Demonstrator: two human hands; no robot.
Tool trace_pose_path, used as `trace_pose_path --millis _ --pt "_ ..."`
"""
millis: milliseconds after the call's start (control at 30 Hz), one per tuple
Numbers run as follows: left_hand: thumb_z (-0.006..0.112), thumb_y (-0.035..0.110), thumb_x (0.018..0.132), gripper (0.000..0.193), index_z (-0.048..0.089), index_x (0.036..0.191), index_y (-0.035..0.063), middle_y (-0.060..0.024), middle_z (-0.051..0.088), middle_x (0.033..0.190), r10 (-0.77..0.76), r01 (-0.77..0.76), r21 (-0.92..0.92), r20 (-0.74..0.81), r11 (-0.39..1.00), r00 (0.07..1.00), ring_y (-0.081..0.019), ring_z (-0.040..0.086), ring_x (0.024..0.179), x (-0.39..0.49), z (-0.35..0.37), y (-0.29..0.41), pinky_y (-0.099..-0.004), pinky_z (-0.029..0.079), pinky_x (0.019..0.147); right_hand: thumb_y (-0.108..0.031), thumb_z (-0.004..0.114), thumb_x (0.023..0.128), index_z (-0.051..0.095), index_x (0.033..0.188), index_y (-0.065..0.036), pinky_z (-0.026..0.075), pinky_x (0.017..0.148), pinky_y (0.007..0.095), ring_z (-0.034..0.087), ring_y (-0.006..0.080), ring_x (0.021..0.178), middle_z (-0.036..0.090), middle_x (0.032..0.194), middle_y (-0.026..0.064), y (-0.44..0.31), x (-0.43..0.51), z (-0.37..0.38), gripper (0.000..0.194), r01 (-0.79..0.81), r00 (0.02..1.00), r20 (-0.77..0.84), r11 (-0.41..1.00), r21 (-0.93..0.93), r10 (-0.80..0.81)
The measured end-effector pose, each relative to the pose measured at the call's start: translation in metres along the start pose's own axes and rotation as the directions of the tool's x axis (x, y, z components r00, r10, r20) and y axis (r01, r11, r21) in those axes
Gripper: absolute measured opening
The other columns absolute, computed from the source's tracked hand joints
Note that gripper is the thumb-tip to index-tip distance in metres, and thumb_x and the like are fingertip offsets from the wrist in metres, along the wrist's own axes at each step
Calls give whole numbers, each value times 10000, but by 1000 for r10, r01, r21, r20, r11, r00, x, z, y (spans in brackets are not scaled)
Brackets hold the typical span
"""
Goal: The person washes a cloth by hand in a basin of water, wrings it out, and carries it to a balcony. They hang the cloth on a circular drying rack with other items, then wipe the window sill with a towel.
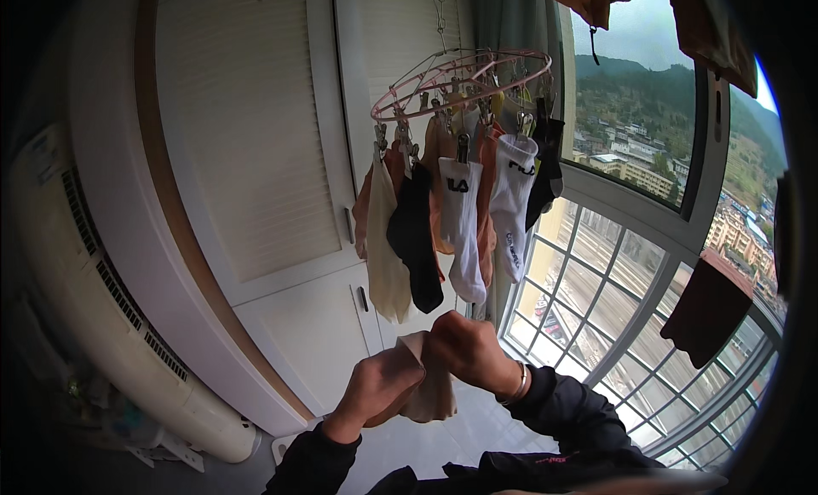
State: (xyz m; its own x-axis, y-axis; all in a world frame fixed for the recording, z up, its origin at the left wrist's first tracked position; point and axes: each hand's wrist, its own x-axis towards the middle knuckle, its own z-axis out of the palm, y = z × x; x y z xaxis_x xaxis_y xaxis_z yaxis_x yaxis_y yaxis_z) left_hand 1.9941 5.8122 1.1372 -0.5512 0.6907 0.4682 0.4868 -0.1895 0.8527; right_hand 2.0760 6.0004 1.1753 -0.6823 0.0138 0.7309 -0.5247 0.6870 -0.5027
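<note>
My left hand (385,375) and my right hand (471,353) are close together, both closed on a beige cloth item (432,393), perhaps a sock, that hangs down between them. Just above hangs a round pink clip hanger (461,79) on a metal chain. Its metal clips hold white socks (461,230) with dark lettering, a black sock (415,239), a cream sock (388,246) and several orange-brown and dark pieces. My fingertips are partly hidden by the cloth and by the turn of the hands.
White cabinet doors (249,143) stand behind the hanger. To the right are a window frame (639,207) and a white grid of bars. A dark red cloth (709,306) and orange-brown garments (591,3) hang near the window. An air conditioner (121,316) stands at the left.
</note>
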Motion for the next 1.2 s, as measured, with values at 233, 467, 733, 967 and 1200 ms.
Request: trace_pose_path --millis 233,467,733,967,1200 --pt "644 184 956 225 624 1063 -13 -56 673 928 -18 5 -109 -122 994 992 -128 628 894 24 13 22 -280 505 824 -118 689 826 551 825 -52 475 531 396 609 342 629 566 689 128 -4 28 -9 152 144 990 7 983 -117 -144" --pt "514 197 1014 201 618 1021 25 29 595 931 -27 -4 -470 -58 883 998 -43 526 847 78 -4 59 -201 436 764 -258 639 953 631 1106 -23 470 636 272 537 126 726 564 867 28 1 136 -24 280 -86 986 164 920 382 24" --pt "574 276 983 216 604 872 93 47 578 814 295 -98 -631 215 769 931 -46 535 747 190 -6 83 -215 444 691 -149 615 920 549 1230 -55 413 954 336 505 247 1133 474 1313 111 59 189 -37 331 -63 975 -215 998 2 62" --pt "584 267 929 234 677 997 63 -33 679 976 56 -82 -692 -59 717 997 -132 626 847 300 19 63 -275 499 787 -221 559 995 351 1520 -88 299 1133 308 405 219 1380 389 1534 130 64 215 -96 580 -14 951 -269 891 454 152" --pt "518 228 922 285 667 1008 0 -65 666 947 258 -264 -49 -102 963 961 -181 604 913 329 31 63 -293 450 867 -314 653 935 588 1262 -20 454 848 285 570 139 1024 622 1128 90 74 253 -134 444 -243 936 -219 957 159 274"
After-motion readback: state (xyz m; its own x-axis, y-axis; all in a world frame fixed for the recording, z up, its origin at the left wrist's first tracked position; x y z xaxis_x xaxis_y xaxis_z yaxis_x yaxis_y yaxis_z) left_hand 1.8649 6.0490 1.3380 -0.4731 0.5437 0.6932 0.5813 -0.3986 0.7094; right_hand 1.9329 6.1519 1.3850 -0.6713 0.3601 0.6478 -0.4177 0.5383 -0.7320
